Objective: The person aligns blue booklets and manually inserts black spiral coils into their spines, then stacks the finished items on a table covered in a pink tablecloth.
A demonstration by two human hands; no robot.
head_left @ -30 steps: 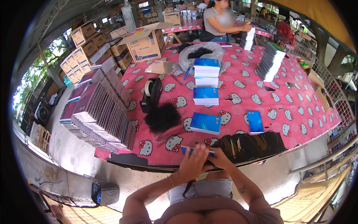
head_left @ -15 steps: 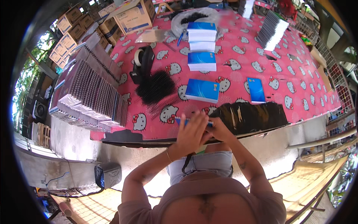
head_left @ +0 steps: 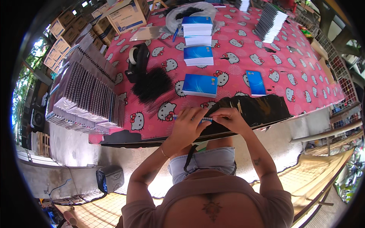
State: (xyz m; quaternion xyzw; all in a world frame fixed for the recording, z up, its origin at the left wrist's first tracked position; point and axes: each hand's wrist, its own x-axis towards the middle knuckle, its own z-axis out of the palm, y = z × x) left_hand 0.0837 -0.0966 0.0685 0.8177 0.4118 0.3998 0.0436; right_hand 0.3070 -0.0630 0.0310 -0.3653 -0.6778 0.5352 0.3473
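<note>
Table: we see a pink cartoon-cat tablecloth (head_left: pixel 304 72).
Left hand (head_left: pixel 186 127): fingers pinch a small blue notebook (head_left: pixel 190 118).
Right hand (head_left: pixel 230 118): grips its other end, beside black covers (head_left: pixel 262 108).

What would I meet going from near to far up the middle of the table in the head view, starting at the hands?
Left hand on a small blue notebook → single blue notebook → low notebook stack → taller notebook stack → plastic bag of black coils.
</note>
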